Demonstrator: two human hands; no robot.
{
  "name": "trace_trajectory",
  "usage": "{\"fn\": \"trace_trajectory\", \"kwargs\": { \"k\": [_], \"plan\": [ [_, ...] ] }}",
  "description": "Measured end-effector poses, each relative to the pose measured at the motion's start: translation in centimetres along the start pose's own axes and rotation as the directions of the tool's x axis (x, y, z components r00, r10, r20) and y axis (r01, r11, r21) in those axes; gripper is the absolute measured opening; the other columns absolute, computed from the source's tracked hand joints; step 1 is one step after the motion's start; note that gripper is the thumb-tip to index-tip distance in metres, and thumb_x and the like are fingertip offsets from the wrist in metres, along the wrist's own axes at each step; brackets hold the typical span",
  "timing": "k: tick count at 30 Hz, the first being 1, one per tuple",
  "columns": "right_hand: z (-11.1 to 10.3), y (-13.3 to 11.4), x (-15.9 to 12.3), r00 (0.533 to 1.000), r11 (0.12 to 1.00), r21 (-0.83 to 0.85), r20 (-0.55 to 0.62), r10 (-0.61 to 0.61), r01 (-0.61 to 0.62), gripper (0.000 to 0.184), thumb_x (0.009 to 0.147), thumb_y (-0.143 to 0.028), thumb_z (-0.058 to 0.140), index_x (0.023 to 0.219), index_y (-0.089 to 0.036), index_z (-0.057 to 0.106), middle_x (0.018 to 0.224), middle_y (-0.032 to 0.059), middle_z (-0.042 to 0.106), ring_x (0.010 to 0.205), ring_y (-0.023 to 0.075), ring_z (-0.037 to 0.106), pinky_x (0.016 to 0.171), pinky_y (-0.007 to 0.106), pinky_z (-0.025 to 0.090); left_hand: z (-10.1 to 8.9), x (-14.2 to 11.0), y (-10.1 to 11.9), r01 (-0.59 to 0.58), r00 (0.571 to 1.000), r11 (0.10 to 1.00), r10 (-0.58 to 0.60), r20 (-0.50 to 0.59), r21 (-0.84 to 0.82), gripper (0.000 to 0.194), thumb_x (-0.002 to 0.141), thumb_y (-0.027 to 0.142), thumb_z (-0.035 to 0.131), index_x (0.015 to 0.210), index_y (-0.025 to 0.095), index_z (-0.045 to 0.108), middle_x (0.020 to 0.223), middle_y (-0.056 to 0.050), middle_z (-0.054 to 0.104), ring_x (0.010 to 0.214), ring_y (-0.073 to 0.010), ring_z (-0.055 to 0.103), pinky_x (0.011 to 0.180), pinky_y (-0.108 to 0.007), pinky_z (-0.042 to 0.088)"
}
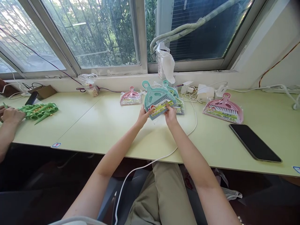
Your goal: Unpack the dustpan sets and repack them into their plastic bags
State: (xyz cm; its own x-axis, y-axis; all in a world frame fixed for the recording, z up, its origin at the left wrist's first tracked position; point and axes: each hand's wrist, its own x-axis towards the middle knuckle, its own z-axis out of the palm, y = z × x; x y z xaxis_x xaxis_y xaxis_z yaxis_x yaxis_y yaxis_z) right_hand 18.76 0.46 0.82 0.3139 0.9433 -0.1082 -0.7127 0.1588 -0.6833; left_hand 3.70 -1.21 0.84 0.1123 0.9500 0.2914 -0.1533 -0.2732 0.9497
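Observation:
Between my two hands is a teal dustpan and brush set (156, 97) with a yellow label, tilted and held above the table. My left hand (143, 117) grips its lower left edge, thumb on the front. At its lower right, my right hand (171, 115) pinches the label edge with the thumb in front. Just behind it lies another teal dustpan set (180, 108) in clear wrap, partly hidden. A small pink dustpan set (131, 96) lies to the left, and a larger pink dustpan set (223, 108) to the right, both wrapped in clear plastic.
A black phone (255, 142) lies at the right table edge. White cable (150, 163) runs across the table to my lap. Plugs and adapters (205, 92) sit by the wall. At far left, a co-worker's hand (11, 115) touches green rolled pieces (43, 112).

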Motion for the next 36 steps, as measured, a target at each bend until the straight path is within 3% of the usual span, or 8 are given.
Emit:
{"fn": "trace_trajectory", "kwargs": {
  "k": [3,8,14,18,21,26,36],
  "plan": [
    [-0.2,-0.4,0.3,0.999,0.999,-0.020,-0.018,0.031,-0.032,0.008,0.081,-0.027,0.066,0.083,-0.021,0.061,0.077,-0.0026,0.071,0.079,0.0142,0.070,0.071,0.026,0.059,-0.3,0.3,-0.4,-0.016,0.999,0.999,0.015,0.033,0.030,0.063,0.074,0.046,0.076,0.124,0.020,0.049,0.122,-0.010,0.065,0.121,-0.0310,0.058,0.101,-0.050,0.049],
    [-0.5,-1.1,0.5,0.999,0.997,-0.077,-0.002,0.032,-0.032,0.027,0.078,-0.046,0.070,0.086,-0.022,0.061,0.077,-0.0017,0.070,0.078,0.0158,0.069,0.067,0.028,0.059,-0.9,0.5,0.2,-0.065,0.994,0.997,0.061,0.095,0.038,0.067,0.075,0.048,0.075,0.129,0.021,0.048,0.122,-0.011,0.064,0.119,-0.0316,0.058,0.102,-0.050,0.048],
    [-0.4,-1.3,0.4,0.999,0.998,-0.056,0.018,0.038,-0.037,0.031,0.076,-0.049,0.074,0.088,-0.023,0.062,0.081,-0.0011,0.072,0.080,0.0158,0.070,0.066,0.026,0.060,-1.2,0.5,0.6,-0.088,0.989,0.995,0.082,0.121,0.050,0.067,0.076,0.047,0.074,0.131,0.021,0.047,0.121,-0.011,0.063,0.120,-0.0315,0.057,0.103,-0.050,0.047],
    [-0.2,-1.0,0.5,0.996,1.000,-0.012,0.084,0.022,-0.022,0.023,0.083,-0.044,0.068,0.091,-0.023,0.062,0.090,-0.0004,0.073,0.091,0.0151,0.070,0.072,0.025,0.060,-1.3,0.8,0.3,-0.108,0.992,0.993,0.105,0.069,0.049,0.063,0.075,0.046,0.075,0.126,0.021,0.049,0.118,-0.010,0.064,0.120,-0.0315,0.058,0.103,-0.050,0.046],
    [0.1,-0.6,0.2,0.989,1.000,-0.009,0.147,0.024,-0.023,0.015,0.082,-0.030,0.068,0.094,-0.025,0.061,0.097,-0.0015,0.072,0.098,0.0142,0.069,0.079,0.026,0.060,-1.6,1.2,-0.1,-0.113,0.993,0.993,0.112,0.026,0.042,0.061,0.074,0.045,0.076,0.123,0.022,0.050,0.118,-0.009,0.065,0.118,-0.0299,0.059,0.102,-0.047,0.047],
    [0.6,0.1,-1.0,0.945,0.999,-0.037,0.327,0.028,-0.017,0.040,0.072,-0.006,0.069,0.104,-0.028,0.057,0.107,-0.0051,0.072,0.104,0.0127,0.067,0.090,0.029,0.058,-2.2,1.8,-0.8,-0.087,0.996,0.996,0.087,0.003,0.011,0.067,0.071,0.047,0.078,0.125,0.021,0.048,0.120,-0.010,0.066,0.119,-0.0299,0.058,0.099,-0.046,0.050],
    [0.2,-0.2,-0.5,0.938,0.994,-0.075,0.332,0.096,-0.076,0.044,0.069,0.002,0.065,0.103,-0.026,0.058,0.096,-0.0027,0.073,0.099,0.0157,0.068,0.093,0.036,0.058,-2.2,1.8,-0.9,0.000,0.999,1.000,0.001,0.036,-0.014,0.076,0.068,0.045,0.080,0.130,0.025,0.042,0.122,-0.009,0.064,0.113,-0.0299,0.061,0.088,-0.043,0.055]
  ]
}}
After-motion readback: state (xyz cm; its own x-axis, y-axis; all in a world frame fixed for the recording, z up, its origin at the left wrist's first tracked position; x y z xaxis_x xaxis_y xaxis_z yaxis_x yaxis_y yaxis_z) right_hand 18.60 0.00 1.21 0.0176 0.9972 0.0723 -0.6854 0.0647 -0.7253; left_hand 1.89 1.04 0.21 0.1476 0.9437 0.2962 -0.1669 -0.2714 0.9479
